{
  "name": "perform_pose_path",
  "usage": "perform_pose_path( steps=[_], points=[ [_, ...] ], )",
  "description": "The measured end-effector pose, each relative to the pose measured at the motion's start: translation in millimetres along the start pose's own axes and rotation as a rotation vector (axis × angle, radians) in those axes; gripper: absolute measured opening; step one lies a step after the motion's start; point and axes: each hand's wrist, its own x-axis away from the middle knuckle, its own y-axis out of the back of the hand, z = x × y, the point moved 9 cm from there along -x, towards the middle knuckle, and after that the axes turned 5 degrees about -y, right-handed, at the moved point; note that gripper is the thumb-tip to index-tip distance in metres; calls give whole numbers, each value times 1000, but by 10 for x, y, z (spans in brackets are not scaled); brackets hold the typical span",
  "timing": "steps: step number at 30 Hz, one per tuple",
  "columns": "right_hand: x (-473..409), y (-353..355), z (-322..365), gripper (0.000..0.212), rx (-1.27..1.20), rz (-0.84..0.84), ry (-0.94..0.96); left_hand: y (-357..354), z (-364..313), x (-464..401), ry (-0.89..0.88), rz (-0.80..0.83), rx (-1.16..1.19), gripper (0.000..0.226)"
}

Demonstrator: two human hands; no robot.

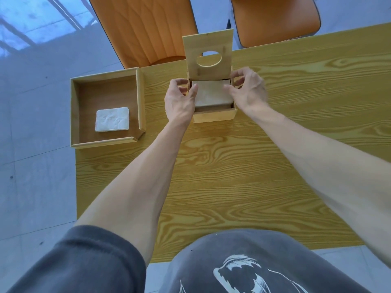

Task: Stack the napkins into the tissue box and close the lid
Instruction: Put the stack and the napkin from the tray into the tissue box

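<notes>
Both hands, the left hand and right hand, pinch the napkin stack between them inside the tissue box, its lid upright beyond the fingers, while another napkin pile lies in the tray left of the left hand.

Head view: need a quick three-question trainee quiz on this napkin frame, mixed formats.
1. True or false: the lid with the round hole on the small wooden tissue box is closed.
2. Where does the white folded napkin stack not yet packed lie? A) on the yellow wood-grain table B) in the large open wooden tray C) on an orange chair
3. Fill in: the left hand and right hand both touch the napkin stack inside the ____.

Key: 1 false; 2 B; 3 tissue box.
</notes>
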Motion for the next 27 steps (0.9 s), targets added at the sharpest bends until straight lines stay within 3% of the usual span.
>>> perform_pose_path(
  steps=[8, 15, 27],
  points=[
    [130, 123, 33, 30, -18, -25, 35, 119, 15, 45, -2, 71, -13, 30],
    [536, 121, 533, 22, 26, -120, 197, 689, 201, 194, -57, 41, -19, 18],
    [1072, -1081, 1394, 30, -108, 131, 142, 2133, 1117, 19, 53, -55, -32, 22]
  ],
)
